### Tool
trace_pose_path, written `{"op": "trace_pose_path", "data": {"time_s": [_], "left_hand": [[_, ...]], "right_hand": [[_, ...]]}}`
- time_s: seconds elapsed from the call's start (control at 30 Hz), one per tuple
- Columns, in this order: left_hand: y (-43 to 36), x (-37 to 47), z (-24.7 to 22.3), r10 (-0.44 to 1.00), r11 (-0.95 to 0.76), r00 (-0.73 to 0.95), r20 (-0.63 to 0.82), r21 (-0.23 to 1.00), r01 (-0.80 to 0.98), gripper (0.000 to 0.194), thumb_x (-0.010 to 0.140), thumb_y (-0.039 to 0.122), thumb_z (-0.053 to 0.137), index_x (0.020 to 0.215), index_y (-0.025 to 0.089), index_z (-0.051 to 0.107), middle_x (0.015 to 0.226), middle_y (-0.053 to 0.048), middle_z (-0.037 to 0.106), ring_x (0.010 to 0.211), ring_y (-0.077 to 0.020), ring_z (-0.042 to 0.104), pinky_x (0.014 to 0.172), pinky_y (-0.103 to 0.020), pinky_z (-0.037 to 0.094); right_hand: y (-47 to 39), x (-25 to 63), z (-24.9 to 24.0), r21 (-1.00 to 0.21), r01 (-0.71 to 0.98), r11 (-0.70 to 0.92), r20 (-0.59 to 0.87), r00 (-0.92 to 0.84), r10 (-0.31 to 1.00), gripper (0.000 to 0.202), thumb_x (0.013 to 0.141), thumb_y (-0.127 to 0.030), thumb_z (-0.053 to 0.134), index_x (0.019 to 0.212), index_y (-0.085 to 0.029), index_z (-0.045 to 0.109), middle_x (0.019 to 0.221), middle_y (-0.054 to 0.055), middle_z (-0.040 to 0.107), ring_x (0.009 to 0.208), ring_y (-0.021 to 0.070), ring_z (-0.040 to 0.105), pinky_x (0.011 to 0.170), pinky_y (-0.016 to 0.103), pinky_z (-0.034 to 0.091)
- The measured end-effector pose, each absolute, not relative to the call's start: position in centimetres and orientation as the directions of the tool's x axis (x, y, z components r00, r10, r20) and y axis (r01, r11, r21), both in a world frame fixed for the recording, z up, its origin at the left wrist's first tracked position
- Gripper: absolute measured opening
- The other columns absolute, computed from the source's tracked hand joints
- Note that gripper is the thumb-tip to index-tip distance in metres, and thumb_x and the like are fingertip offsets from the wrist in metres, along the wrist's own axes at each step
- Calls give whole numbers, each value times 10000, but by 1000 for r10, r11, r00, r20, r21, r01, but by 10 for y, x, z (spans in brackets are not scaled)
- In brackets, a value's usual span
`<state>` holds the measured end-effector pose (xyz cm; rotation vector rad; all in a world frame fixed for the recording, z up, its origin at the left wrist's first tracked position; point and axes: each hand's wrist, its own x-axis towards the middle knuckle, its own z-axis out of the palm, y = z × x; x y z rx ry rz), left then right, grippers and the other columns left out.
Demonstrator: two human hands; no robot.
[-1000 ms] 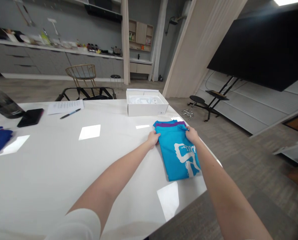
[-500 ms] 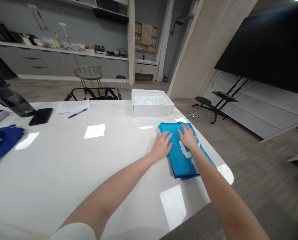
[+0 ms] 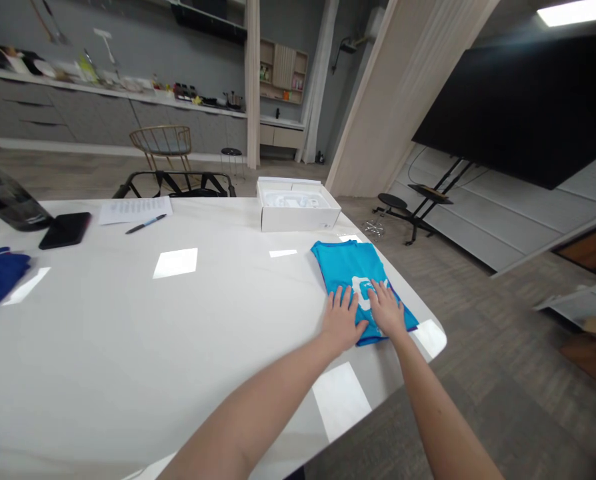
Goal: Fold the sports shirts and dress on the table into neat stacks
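A folded bright blue shirt (image 3: 341, 257) with a white print lies flat near the right corner of the white table (image 3: 218, 320). My left hand (image 3: 343, 320) rests palm down on its near left part, fingers spread. Flat on the lower right of the print is my right hand (image 3: 387, 310), its fingers stretched out. Neither hand grips the cloth. A dark edge of fabric shows along the shirt's right side. The hands cover part of the white print.
Beyond the shirt stands an open white box (image 3: 298, 219). A pen (image 3: 145, 224), a printed sheet (image 3: 135, 210) and a black phone (image 3: 65, 230) lie farther left, with dark blue cloth (image 3: 1, 280) at the left edge. The table's right edge runs close beside the shirt.
Both hands have slid toward me over the shirt, from its upper part to its lower part. More of the white print shows now. The view has turned slightly right.
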<state>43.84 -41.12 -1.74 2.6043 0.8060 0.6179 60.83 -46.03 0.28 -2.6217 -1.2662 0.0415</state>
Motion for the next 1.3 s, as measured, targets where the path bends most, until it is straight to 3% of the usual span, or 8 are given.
{"op": "trace_pose_path", "data": {"time_s": [0.13, 0.23, 0.4, 0.53, 0.7, 0.87, 1.07, 1.3], "left_hand": [[-396, 421, -8, 499, -806, 842, 206, 466, 365, 773, 931, 588, 516, 1556, 161, 358, 1661, -143, 239, 1533, -350, 194, 1238, -565, 186], [-381, 384, 0, 456, -813, 871, 184, 484, 324, 612, 954, 430, 537, 1515, 216, 416, 1633, -125, 322, 1507, -297, 292, 1230, -567, 209], [-357, 290, 0, 615, -749, 746, 258, 486, 450, 464, 957, 260, 509, 1419, 225, 506, 1574, -114, 423, 1482, -243, 343, 1240, -537, 208], [-339, 206, 0, 731, -672, 621, 282, 456, 584, 394, 916, 186, 512, 1303, 216, 582, 1528, -113, 470, 1465, -242, 365, 1235, -545, 213], [-307, 88, -3, 870, -482, 361, 336, 419, 770, 369, 895, 157, 496, 1244, 205, 605, 1487, -141, 499, 1441, -251, 399, 1226, -555, 225], [-278, -44, -9, 911, -178, 10, 412, 372, 911, 398, 878, 169, 492, 1264, 150, 587, 1487, -211, 457, 1446, -306, 381, 1196, -578, 263], [-260, -179, -2, 853, 211, -312, 417, 271, 939, 438, 911, 238, 481, 1329, 121, 540, 1529, -226, 403, 1455, -333, 332, 1195, -591, 221], [-228, -286, 13, 779, 456, -519, 352, 250, 854, 480, 961, 278, 417, 1409, 107, 451, 1492, -229, 451, 1384, -340, 406, 1143, -620, 258]], "right_hand": [[-458, 600, 12, -197, 764, -614, 74, 636, 768, 593, 1033, -539, 210, 1563, -315, 352, 1638, 74, 315, 1486, 328, 291, 1146, 674, 221], [-452, 576, 26, -138, 825, -548, 213, 565, 797, 538, 1034, -445, 277, 1496, -230, 447, 1580, 142, 398, 1445, 353, 344, 1133, 701, 200], [-414, 491, 27, -216, 964, -155, 376, 228, 898, 418, 994, -370, 422, 1344, -195, 568, 1433, 164, 538, 1359, 317, 456, 1148, 557, 313], [-369, 391, 14, -391, 909, 148, 375, 11, 927, 344, 971, -336, 488, 1264, -199, 607, 1359, 149, 569, 1297, 273, 519, 1097, 453, 426], [-321, 267, 9, -468, 804, 366, 323, -229, 918, 322, 969, -281, 527, 1280, -223, 589, 1350, 111, 561, 1282, 229, 524, 1091, 392, 430], [-291, 156, 6, -491, 751, 441, 259, -357, 897, 289, 971, -262, 554, 1253, -217, 598, 1300, 89, 593, 1233, 216, 551, 1061, 369, 421], [-278, 49, 2, -468, 734, 493, 183, -465, 866, 257, 1008, -330, 524, 1221, -219, 614, 1223, 77, 642, 1149, 212, 592, 981, 341, 415], [-269, 15, 9, -350, 839, 417, 29, -435, 900, 353, 1060, -476, 371, 1054, -241, 634, 996, 42, 745, 925, 209, 676, 820, 302, 403]]}}
